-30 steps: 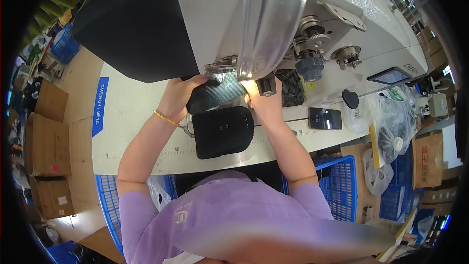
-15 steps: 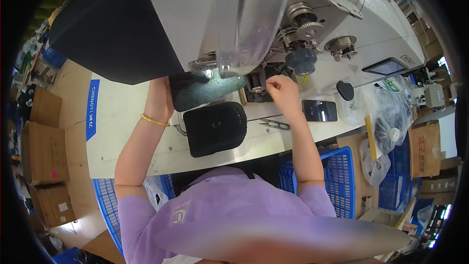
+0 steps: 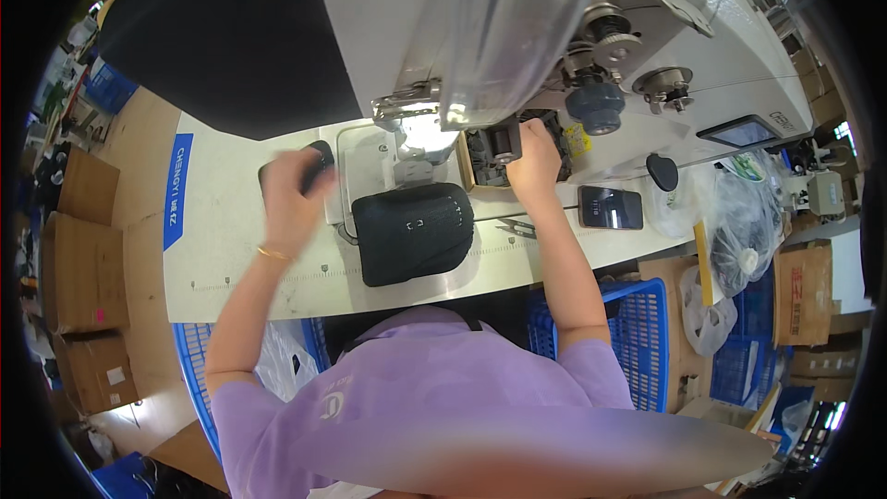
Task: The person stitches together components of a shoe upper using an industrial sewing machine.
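Note:
My left hand, smeared by motion, is at the left of the sewing machine's needle area. Its fingers close over a black fabric piece, part of which is hidden beneath the hand. My right hand reaches into a shallow cardboard box of small dark pieces, right of the needle area. Its fingers are drawn together; whatever is at the fingertips cannot be made out. A stack of black, rounded fabric pieces lies on the white table between my forearms.
The sewing machine head overhangs the work area, its lamp lit. Thread snips and a phone lie right of the fabric stack. Clear plastic bags sit further right. Blue baskets stand below the table edge.
The black fabric piece has come out from under the needle to the left with my left hand. My right hand has dipped into the box. The view has shifted slightly.

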Available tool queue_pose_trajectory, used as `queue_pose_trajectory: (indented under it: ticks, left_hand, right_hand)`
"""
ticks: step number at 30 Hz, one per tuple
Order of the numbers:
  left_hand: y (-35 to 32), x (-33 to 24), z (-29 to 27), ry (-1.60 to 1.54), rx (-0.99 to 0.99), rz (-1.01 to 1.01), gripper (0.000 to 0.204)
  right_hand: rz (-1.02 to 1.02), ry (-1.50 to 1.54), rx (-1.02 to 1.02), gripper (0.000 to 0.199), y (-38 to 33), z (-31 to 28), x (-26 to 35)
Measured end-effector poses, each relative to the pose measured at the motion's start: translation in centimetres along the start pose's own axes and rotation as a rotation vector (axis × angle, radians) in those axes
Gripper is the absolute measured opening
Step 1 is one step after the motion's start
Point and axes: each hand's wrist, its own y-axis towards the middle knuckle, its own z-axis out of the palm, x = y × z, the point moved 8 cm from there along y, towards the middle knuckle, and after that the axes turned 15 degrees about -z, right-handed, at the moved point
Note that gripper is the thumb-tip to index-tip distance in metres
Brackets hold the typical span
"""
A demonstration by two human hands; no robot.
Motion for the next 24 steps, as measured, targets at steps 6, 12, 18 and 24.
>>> queue_pose_trajectory:
  ticks: [6,12,18,24]
  left_hand:
    - [-4.8,-7.2,0.6,0.023,0.094,0.248,0.045]
    - [-4.5,-6.8,2.2,0.063,0.323,0.187,0.052]
    - [-5.0,-6.2,2.8,-0.143,0.363,0.039,0.052]
    - [-3.5,-3.0,3.7,-0.593,0.559,-0.371,0.044]
  right_hand:
    - [-0.271,-0.280,-0.262,0.010,0.3,-3.4,4.5]
    - [-0.207,-0.255,-0.203,0.012,0.3,-3.1,2.7]
    - [-0.253,-0.262,-0.250,0.009,0.2,-3.3,2.6]
    - [-0.238,0.045,-0.167,0.009,-0.3,-2.5,2.5]
